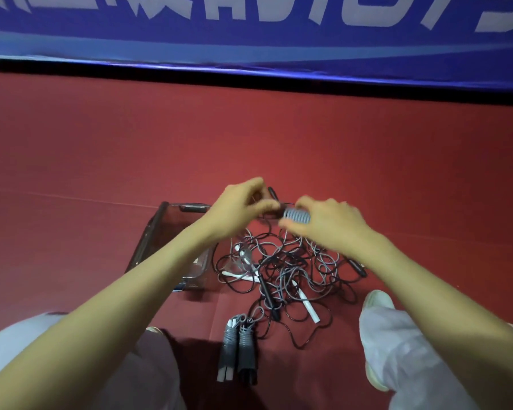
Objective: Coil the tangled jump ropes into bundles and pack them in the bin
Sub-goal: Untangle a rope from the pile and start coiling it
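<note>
A single wide-angle camera sat on the person's head, facing forward and down at the red floor [101, 143]. It was close: forearms stretched in from 7 and 5 o'clock, and the left hand [237, 208] and right hand [329, 223] met on a jump rope [296, 216] at centre. A blue banner [249, 45], bowed by the lens, crossed 12 o'clock.

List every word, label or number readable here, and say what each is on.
Nothing can be read in full.
Banner: big white characters, cropped by the frame's top edge, unreadable.
Bin: a small label, too small to read.
Ropes and held bundle: no text visible.
</note>
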### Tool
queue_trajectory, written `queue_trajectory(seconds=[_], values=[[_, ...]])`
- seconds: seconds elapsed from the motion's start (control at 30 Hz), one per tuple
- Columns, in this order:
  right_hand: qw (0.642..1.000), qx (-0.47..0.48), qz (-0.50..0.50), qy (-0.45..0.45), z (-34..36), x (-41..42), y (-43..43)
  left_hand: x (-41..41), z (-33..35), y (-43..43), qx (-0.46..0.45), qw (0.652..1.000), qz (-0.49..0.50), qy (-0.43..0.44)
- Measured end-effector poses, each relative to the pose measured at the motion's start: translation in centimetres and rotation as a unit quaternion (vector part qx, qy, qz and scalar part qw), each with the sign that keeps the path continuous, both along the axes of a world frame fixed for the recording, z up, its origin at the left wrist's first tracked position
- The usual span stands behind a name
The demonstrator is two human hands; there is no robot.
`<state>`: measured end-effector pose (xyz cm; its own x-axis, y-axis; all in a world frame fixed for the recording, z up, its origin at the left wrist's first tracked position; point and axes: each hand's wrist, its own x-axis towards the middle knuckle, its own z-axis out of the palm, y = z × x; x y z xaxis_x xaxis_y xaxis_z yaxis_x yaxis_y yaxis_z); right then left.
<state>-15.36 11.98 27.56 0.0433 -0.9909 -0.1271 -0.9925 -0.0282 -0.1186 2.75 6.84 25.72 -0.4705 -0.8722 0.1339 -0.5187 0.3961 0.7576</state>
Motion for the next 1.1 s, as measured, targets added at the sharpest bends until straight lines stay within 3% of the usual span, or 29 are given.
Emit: queue_trajectory(seconds=[0.1,0.2,0.47,0.57,0.63,0.67,0.73,0.77,0.8,0.87,0.9,1.0,1.1], values=[[0.986,-0.138,-0.062,-0.064,0.7,-1.1,-1.0,-1.2,0.7,1.0,0.124,0.968,0.0,0.217],[0.977,-0.192,-0.055,-0.076,0.6,-1.2,-1.0,-2.5,0.3,2.1,0.251,0.905,-0.022,0.343],[0.963,-0.245,-0.058,-0.093,1.1,-1.7,-0.7,-2.6,0.7,2.1,0.43,0.8,-0.037,0.417],[0.963,-0.244,-0.054,-0.102,1.2,-1.7,-0.5,-2.0,0.8,1.8,0.478,0.792,-0.048,0.377],[0.962,-0.242,-0.054,-0.113,1.2,-1.9,-0.4,-1.5,0.9,1.7,0.468,0.805,-0.043,0.363],[0.962,-0.24,-0.054,-0.115,1.1,-2.0,-0.4,-1.3,1.1,1.7,0.441,0.828,-0.03,0.345],[0.964,-0.232,-0.057,-0.116,0.9,-2.1,-0.4,-1.0,1.6,1.7,0.297,0.915,0.016,0.273],[0.965,-0.227,-0.061,-0.119,0.8,-2.0,-0.4,-0.9,1.7,1.7,0.169,0.959,0.053,0.221],[0.965,-0.222,-0.065,-0.125,0.8,-1.9,-0.4,-0.8,1.4,1.5,0.015,0.982,0.085,0.167],[0.963,-0.216,-0.074,-0.14,0.8,-1.6,-0.4,-0.7,0.7,1.3,-0.25,0.96,0.092,0.083],[0.964,-0.214,-0.077,-0.139,0.9,-1.4,-0.5,-0.7,0.5,1.4,-0.327,0.939,0.089,0.048],[0.975,-0.186,-0.083,-0.089,0.7,-1.0,-0.8,-1.0,0.0,1.6,-0.442,0.892,0.087,-0.039],[0.98,-0.171,-0.085,-0.063,0.4,-0.7,-1.2,-1.1,-0.3,1.6,-0.513,0.854,0.056,-0.068]])
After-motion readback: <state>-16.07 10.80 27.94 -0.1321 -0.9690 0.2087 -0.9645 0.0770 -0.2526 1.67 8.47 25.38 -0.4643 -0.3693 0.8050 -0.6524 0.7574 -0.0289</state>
